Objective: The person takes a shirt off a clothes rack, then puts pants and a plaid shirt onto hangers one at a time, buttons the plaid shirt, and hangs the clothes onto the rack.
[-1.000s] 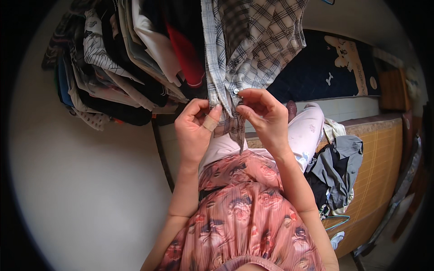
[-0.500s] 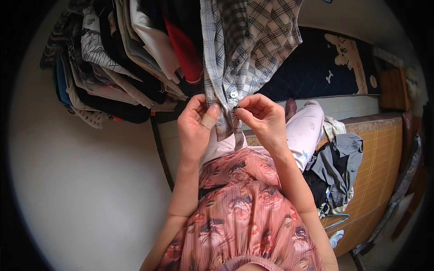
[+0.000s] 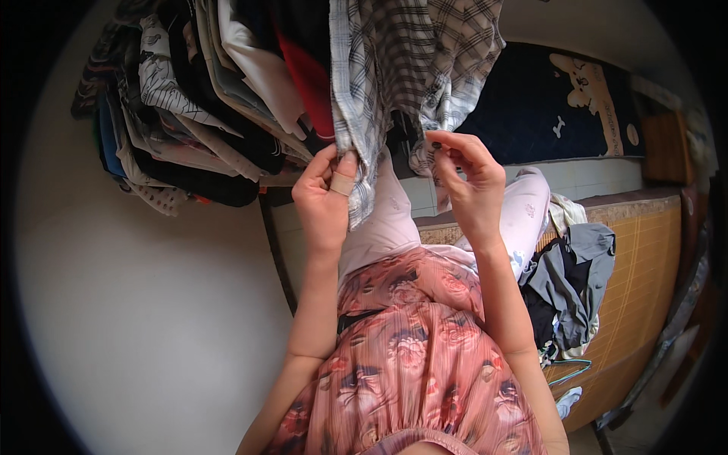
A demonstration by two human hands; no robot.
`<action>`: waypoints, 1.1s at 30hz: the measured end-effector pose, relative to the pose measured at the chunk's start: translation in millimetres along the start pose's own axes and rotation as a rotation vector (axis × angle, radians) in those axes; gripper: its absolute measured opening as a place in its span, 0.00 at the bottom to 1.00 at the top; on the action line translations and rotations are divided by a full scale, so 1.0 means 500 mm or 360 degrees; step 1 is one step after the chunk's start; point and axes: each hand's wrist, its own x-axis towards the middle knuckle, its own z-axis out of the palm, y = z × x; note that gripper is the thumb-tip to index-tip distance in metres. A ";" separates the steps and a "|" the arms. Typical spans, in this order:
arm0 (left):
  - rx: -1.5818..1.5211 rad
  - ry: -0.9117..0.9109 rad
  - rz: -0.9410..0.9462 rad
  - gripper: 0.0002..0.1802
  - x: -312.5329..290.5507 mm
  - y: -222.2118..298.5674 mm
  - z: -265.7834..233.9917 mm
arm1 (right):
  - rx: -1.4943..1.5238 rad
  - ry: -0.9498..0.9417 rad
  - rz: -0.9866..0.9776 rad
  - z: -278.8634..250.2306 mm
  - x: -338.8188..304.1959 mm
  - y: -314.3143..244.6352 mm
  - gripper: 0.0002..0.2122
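A grey and white plaid shirt (image 3: 353, 83) hangs in front of me, its lower front parted in the middle. My left hand (image 3: 324, 193), with a tan bandage on the thumb, pinches the hem of the left front edge. On the other side, my right hand (image 3: 472, 178) is closed at the right front edge, thumb and forefinger pinching the cloth beside a small dark button (image 3: 437, 145). Dark striped cloth of the shirt's back shows between the two edges. The top of the shirt lies beyond the view.
Many hanging clothes (image 3: 182, 98) crowd the upper left, beside a white wall (image 3: 136, 303). At right, a pile of grey and black clothes (image 3: 572, 280) and a teal hanger (image 3: 572, 371) lie on a woven mat (image 3: 641, 265). A dark blue rug (image 3: 523, 106) lies beyond.
My hands have moved apart, the right one going right and slightly up. The shirt's two front edges, together at the bottom before, are now spread open.
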 end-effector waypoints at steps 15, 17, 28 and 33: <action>0.1238 -0.0020 0.0916 0.06 -0.005 0.017 0.014 | -0.0054 0.0004 -0.0059 0.095 0.003 -0.003 0.07; 0.1056 -0.0095 0.0778 0.06 -0.009 0.021 0.015 | -0.0029 -0.0028 0.0014 0.097 0.001 0.004 0.08; -0.0461 -0.0179 -0.0254 0.08 0.013 0.003 -0.006 | 0.0528 -0.0314 0.0412 0.066 0.003 -0.003 0.08; -0.0465 -0.0121 -0.0137 0.07 0.034 -0.005 -0.030 | 0.0779 -0.0376 0.0537 0.052 -0.003 0.008 0.11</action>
